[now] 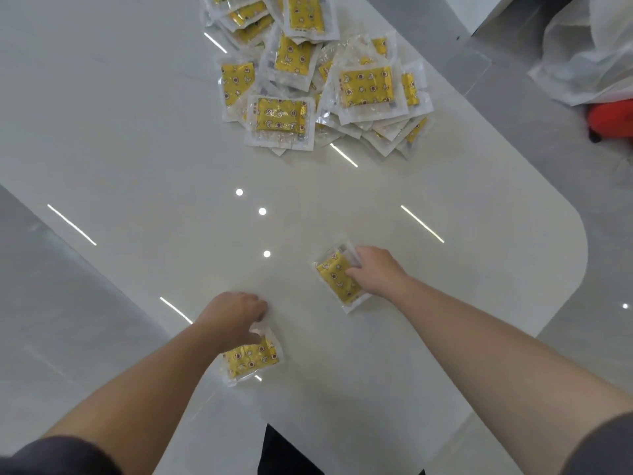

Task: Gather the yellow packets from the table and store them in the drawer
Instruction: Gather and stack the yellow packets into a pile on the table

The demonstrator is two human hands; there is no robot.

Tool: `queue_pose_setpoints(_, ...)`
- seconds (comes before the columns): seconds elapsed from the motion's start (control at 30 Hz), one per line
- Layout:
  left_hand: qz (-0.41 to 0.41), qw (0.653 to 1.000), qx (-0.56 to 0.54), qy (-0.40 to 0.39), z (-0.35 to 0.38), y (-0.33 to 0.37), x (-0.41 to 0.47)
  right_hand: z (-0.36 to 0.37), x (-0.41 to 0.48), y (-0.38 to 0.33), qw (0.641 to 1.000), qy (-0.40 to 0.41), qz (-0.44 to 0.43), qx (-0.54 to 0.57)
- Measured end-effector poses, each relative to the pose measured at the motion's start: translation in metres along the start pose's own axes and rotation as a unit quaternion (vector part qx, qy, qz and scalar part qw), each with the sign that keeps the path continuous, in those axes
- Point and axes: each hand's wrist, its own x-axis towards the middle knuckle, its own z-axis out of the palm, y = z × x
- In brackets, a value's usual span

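A heap of yellow packets (308, 77) in clear wrappers lies at the far end of the white table (137, 159). My left hand (233, 315) grips one yellow packet (251, 359) near the table's near edge, fingers curled over its top. My right hand (375, 269) is closed on another yellow packet (337, 277), which lies tilted on the tabletop to the right. No drawer is in view.
The table's rounded corner (575, 255) is to the right, with grey floor (51, 303) on both sides. A white plastic bag (589, 53) and a red object (613, 118) lie on the floor at the far right.
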Motion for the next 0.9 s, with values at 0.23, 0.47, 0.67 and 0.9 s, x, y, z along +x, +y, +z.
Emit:
queue_pose_setpoints(0.23, 0.039, 0.991, 0.082, 0.094, 0.027, 0.010, -0.004, 0.002, -0.002, 0.000, 1.000, 0.007, -0.008, 0.028)
queue_pose_setpoints(0.47, -0.120, 0.937, -0.307, 0.114, -0.016, 0.014, 0.004, -0.015, -0.001, 0.009, 0.974, 0.010, 0.014, 0.228)
queue_pose_setpoints(0.67, -0.202, 0.769, -0.554, 0.247, -0.147, 0.015, 0.057, -0.088, -0.001, 0.016, 0.838, 0.110, 0.073, 0.529)
queue_pose_setpoints(0.9, -0.151, 0.559, -0.760, 0.295, -0.275, 0.035, 0.115, -0.182, 0.014, -0.014, 0.738, 0.115, 0.039, 0.664)
